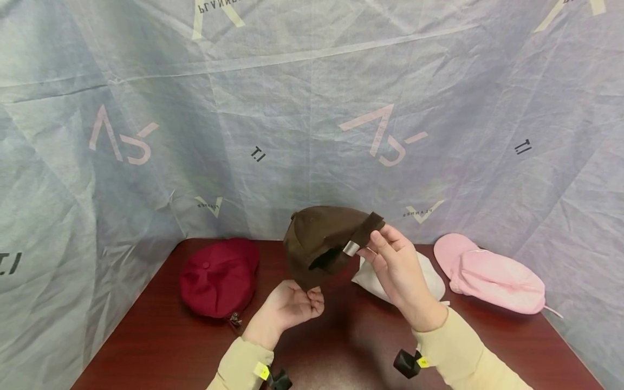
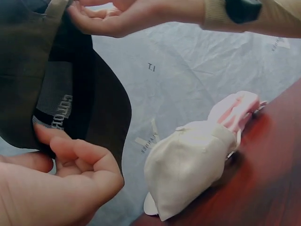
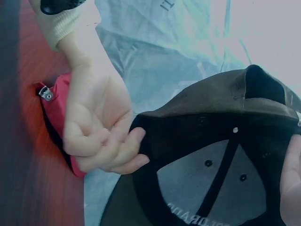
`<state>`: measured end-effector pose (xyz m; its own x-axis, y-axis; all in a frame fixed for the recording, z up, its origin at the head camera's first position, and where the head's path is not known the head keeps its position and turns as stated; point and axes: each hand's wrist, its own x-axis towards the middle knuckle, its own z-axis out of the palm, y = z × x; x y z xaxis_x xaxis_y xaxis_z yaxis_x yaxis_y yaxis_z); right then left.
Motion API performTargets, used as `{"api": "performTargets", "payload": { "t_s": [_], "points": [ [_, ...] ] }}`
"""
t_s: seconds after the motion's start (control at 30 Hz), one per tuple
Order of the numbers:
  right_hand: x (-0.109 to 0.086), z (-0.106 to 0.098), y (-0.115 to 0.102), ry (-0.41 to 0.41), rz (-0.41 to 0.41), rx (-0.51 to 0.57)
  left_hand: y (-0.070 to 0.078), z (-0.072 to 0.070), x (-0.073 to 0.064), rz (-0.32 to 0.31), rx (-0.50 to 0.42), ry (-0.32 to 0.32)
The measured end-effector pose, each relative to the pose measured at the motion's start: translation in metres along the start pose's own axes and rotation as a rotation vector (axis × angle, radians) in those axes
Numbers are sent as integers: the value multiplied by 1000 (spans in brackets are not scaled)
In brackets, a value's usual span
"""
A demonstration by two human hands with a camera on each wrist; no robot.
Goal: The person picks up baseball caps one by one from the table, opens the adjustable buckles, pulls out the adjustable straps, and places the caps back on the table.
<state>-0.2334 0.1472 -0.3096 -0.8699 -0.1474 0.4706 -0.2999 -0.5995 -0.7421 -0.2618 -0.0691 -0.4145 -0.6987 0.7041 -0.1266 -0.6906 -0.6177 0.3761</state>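
A dark brown baseball cap [image 1: 322,230] is held up over the table, tilted, its back opening toward me. My left hand [image 1: 290,306] pinches its lower rim between thumb and curled fingers, as the left wrist view also shows. On the other side my right hand [image 1: 402,273] pinches the back strap [image 1: 372,223] beside a silver buckle [image 1: 351,248]. Dark lining and a pale panel with lettering [image 3: 197,220] show inside the cap in the right wrist view. The brim [image 2: 110,103] curves away on the far side in the left wrist view.
On the dark red table [image 1: 336,357] a crimson cap [image 1: 216,279] lies at the left. A white cap [image 1: 431,276] sits behind my right hand, partly hidden, and a pink cap [image 1: 502,281] lies farther right. Grey printed cloth [image 1: 302,124] hangs behind the table.
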Motion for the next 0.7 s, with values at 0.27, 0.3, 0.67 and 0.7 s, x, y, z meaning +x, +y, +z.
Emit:
{"api": "performTargets", "payload": {
  "t_s": [0.27, 0.3, 0.67, 0.7],
  "points": [
    [11, 6, -8, 18, 67, -28, -12, -1, -2, -50, 81, -17],
    [12, 7, -9, 22, 81, -37, -13, -1, -3, -57, 88, -16],
    [30, 13, -14, 161, 259, -29, -23, -4, -13, -32, 266, 14],
    [31, 13, -14, 170, 271, -28, -23, -4, -15, -27, 288, 23]
  ]
}}
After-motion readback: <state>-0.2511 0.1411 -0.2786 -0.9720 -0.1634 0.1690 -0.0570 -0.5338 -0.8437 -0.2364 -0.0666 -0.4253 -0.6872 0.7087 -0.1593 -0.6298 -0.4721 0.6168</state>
